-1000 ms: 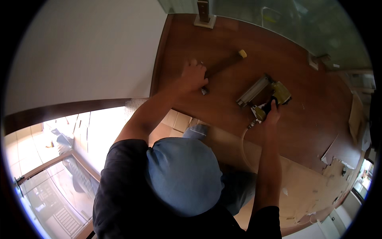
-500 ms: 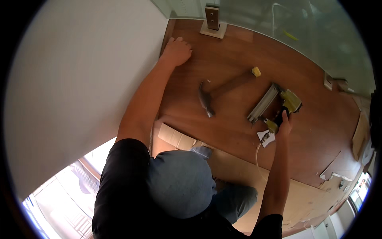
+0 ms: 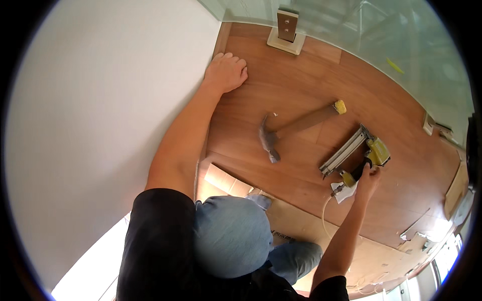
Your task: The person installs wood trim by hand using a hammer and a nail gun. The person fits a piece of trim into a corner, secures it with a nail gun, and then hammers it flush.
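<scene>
Curled into a loose fist, my left hand rests at the wooden strip along the foot of the white wall. Whatever its fingers may hold is hidden. My right hand is closed round the black grip of a yellow-green nail gun, which lies on its side on the wood floor. A pale air hose runs from its handle end. Between my hands lies a claw hammer with a yellow handle end, touched by neither.
A glass panel stands along the far edge, held by a metal post on a square base. Cardboard covers the near floor around my knees. The white wall rises on the left. Scraps lie at the right.
The whole view has shifted, so the floor things appear farther right and lower. My left hand has drawn slightly nearer along the wall, fingers more curled. My right hand stays on the nail gun.
</scene>
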A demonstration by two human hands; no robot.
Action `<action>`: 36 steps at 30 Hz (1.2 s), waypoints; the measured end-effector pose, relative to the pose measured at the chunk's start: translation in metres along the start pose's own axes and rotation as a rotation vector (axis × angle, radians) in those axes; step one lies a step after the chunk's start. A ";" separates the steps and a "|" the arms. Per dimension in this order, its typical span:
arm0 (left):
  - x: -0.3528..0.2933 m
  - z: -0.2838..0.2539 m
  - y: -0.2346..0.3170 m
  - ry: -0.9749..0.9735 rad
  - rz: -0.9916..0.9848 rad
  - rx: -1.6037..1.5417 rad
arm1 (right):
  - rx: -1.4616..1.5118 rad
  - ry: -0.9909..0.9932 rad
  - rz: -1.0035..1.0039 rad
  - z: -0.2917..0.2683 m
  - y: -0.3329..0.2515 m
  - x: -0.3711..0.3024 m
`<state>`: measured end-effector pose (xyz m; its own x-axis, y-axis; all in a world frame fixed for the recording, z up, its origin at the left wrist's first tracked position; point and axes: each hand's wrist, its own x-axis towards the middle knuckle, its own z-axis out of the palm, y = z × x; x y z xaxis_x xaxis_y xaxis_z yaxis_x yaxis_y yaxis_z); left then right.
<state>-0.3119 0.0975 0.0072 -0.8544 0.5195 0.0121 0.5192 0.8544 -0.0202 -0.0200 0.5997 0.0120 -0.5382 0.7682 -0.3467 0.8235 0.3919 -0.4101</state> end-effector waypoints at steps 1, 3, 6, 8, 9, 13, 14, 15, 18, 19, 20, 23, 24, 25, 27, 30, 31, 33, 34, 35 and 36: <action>0.001 0.001 0.002 -0.004 -0.001 -0.001 | -0.003 -0.002 0.001 -0.003 -0.016 -0.010; 0.003 -0.004 0.003 -0.031 0.022 -0.017 | -0.062 0.276 -0.553 0.004 -0.064 -0.049; -0.001 -0.008 -0.002 -0.043 0.027 -0.043 | -0.265 -0.203 -1.184 0.037 -0.131 -0.085; 0.004 0.009 0.005 -0.029 0.042 -0.094 | -0.400 -0.308 -1.356 0.054 -0.164 -0.090; 0.005 0.008 0.004 -0.025 0.043 -0.098 | -0.425 -0.318 -1.483 0.064 -0.176 -0.092; 0.004 -0.005 0.002 -0.071 0.014 -0.056 | -0.452 -0.404 -1.758 0.108 -0.198 -0.075; 0.004 -0.005 0.003 -0.061 0.014 -0.064 | -0.444 -0.402 -1.755 0.112 -0.202 -0.071; 0.005 -0.004 0.003 -0.051 0.018 -0.074 | -0.520 -0.550 -1.684 0.114 -0.207 -0.068; 0.008 -0.004 0.002 -0.055 0.016 -0.120 | -0.472 -0.670 -1.558 0.102 -0.223 -0.066; 0.009 -0.004 0.002 -0.061 0.017 -0.114 | -0.354 -0.656 -1.523 0.091 -0.233 -0.066; 0.010 -0.004 0.001 -0.072 0.013 -0.120 | -0.345 -0.659 -1.521 0.081 -0.248 -0.068; 0.003 -0.010 -0.004 -0.119 0.007 -0.111 | 0.126 -0.607 -1.562 0.057 -0.313 -0.096; 0.000 -0.013 -0.007 -0.142 -0.001 -0.093 | 0.391 -0.589 -1.637 0.058 -0.342 -0.106; 0.002 -0.012 0.008 -0.142 0.028 -0.095 | 0.642 -0.544 -1.687 0.060 -0.365 -0.115; 0.000 -0.012 0.033 0.597 -0.199 -0.857 | 0.934 -0.473 -1.641 0.082 -0.397 -0.143; 0.019 -0.011 0.022 0.154 -0.057 -0.536 | 1.050 -0.476 -1.466 0.112 -0.442 -0.174; 0.014 -0.024 0.008 -0.186 0.009 -0.180 | 1.201 -0.482 -1.416 0.116 -0.467 -0.189; 0.020 -0.021 0.013 -0.088 0.076 -0.198 | 1.223 -0.395 -1.347 0.144 -0.488 -0.192; 0.018 -0.021 0.011 -0.103 0.076 -0.199 | 1.258 -0.346 -1.304 0.153 -0.495 -0.194; 0.017 -0.021 0.010 -0.117 0.076 -0.202 | 1.258 -0.338 -1.290 0.161 -0.496 -0.194; 0.016 -0.021 0.008 -0.125 0.079 -0.202 | 1.252 -0.340 -1.269 0.166 -0.498 -0.194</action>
<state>-0.3211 0.1125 0.0280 -0.8003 0.5903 -0.1055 0.5676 0.8024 0.1843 -0.3551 0.1710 0.1432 -0.8041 0.1510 0.5750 -0.5912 -0.1009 -0.8002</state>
